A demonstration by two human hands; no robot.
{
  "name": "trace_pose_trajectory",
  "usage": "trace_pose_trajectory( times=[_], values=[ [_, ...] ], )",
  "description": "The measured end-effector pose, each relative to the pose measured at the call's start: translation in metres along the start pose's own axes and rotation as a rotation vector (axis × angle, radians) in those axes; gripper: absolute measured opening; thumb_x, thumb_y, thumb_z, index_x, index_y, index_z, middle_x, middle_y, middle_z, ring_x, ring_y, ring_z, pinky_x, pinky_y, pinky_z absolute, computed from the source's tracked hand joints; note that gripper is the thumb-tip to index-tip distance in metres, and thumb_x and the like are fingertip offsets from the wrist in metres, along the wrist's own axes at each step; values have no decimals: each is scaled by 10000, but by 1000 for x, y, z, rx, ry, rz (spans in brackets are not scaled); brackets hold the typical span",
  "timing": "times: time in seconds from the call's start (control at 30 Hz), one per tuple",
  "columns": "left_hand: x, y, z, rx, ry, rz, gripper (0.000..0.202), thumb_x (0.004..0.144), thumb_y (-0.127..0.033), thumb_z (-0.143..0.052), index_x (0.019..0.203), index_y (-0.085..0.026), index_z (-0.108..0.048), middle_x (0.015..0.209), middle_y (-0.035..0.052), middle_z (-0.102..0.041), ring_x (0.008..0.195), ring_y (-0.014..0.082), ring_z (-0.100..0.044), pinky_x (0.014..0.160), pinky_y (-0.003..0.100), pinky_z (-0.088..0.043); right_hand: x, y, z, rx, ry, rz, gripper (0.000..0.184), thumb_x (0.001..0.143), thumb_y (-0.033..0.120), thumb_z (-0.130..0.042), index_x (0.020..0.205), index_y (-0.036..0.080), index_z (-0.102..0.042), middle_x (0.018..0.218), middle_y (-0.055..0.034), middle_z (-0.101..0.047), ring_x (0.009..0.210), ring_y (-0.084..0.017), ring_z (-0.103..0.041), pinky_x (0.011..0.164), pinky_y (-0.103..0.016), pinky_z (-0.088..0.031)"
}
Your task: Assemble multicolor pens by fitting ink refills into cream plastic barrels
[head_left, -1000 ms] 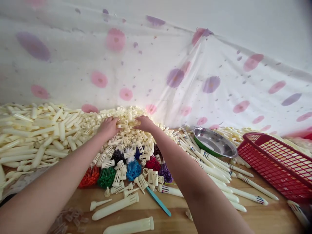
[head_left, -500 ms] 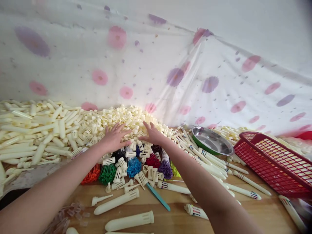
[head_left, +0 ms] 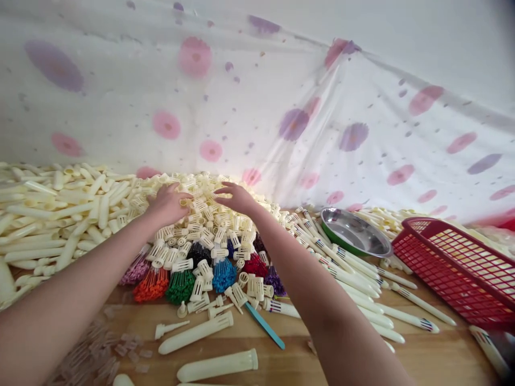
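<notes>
My left hand (head_left: pixel 168 206) reaches into the back of a heap of cream slotted plastic pen parts (head_left: pixel 201 185), its fingers apart and partly curved. Across a narrow gap, my right hand (head_left: pixel 238 199) is at the same heap, fingers stretched toward the left one. I make out nothing held in either hand. In front of the heap lie bundles of coloured pen refills: orange (head_left: pixel 151 285), green (head_left: pixel 181 287), light blue (head_left: pixel 223 275) and red (head_left: pixel 255 265), among others. Slotted parts lie scattered over them. My right forearm hides some of the things behind it.
Cream pen barrels (head_left: pixel 86 201) are piled at the left. Multicolour pens (head_left: pixel 354 268) lie right of my forearm, before a metal bowl (head_left: pixel 354 233) and a red basket (head_left: pixel 454 268). Small clear pieces (head_left: pixel 96 348), a turquoise strip (head_left: pixel 265 326) and loose barrels (head_left: pixel 217 365) lie in front.
Both hands have moved farther back over the heap and slightly left. More slotted parts and the pink refill bundle now show in front of them. The view has shifted a little.
</notes>
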State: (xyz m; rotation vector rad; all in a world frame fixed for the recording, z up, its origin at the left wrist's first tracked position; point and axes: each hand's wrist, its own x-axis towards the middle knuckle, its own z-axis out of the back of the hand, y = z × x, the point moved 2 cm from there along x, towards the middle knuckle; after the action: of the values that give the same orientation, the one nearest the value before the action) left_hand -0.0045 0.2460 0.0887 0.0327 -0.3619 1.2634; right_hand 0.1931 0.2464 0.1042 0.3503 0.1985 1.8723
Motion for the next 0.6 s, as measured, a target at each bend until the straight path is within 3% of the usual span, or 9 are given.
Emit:
trace_pose_trajectory(
  times=[0.1,0.2,0.27,0.33,0.43,0.6],
  values=[
    [-20,-29,9,-37,-24,-30,301,821,-289,-528,1097,-209,-616,1414,102,-357,1300,398,-238,981,704,-157,-41,-23,17,-15,26,-150,390,849,218,-439,1238,214,-470,1257,-75,-517,1044,-193,-543,848,-328,-436],
    [-49,-71,-1,-139,82,-262,299,824,-389,-523,1104,-316,-601,1359,3,-456,1237,254,-407,1016,481,-344,-82,-43,15,-49,155,-269,498,709,177,-590,1193,132,-485,1010,-120,-645,877,-252,-609,699,-336,-471],
    [-65,-98,-16,-241,217,-485,411,827,-469,-488,1213,-330,-522,1379,37,-440,1247,265,-402,998,495,-354,-99,-51,5,-69,199,-322,571,663,214,-644,1195,101,-469,1022,-158,-637,895,-292,-605,696,-349,-464],
    [-71,-112,-32,-240,281,-616,502,822,-479,-493,1300,-341,-424,1419,65,-389,1304,286,-319,1033,552,-252,-106,-54,-8,-76,205,-354,648,667,297,-660,1237,106,-419,1089,-179,-609,959,-306,-588,735,-351,-452],
    [-60,-108,-50,-169,272,-610,458,854,-441,-458,1302,-361,-415,1423,49,-392,1318,267,-304,1054,535,-199,-102,-55,-24,-68,171,-406,704,714,389,-614,1301,129,-325,1136,-177,-589,1019,-298,-570,768,-341,-438],
    [-28,-70,-53,-83,142,-464,363,913,-353,-336,1170,-287,-583,1306,50,-535,1233,254,-423,1035,505,-237,-92,-63,-25,9,135,-487,779,686,425,-600,1324,123,-270,1040,-151,-637,927,-282,-612,697,-324,-457]
  ],
)
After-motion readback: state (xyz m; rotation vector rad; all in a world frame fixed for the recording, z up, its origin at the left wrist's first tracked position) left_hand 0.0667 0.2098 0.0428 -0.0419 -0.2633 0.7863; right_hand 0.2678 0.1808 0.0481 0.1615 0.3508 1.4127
